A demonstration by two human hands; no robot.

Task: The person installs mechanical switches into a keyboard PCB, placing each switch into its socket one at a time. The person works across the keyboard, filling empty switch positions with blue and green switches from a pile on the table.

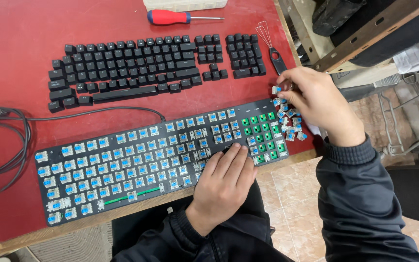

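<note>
On red table (pixel 15 29): 1 keyboard (pixel 122 165), 2 hands, 1 screwdriver (pixel 180 18).

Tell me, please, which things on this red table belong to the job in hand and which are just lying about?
In use:
- keyboard base, steadied by the left hand
- loose blue switches
- one blue switch held by the right hand

Lying about:
- black keycaps, laid out in rows
- red screwdriver
- keycap puller
- pale box
</note>
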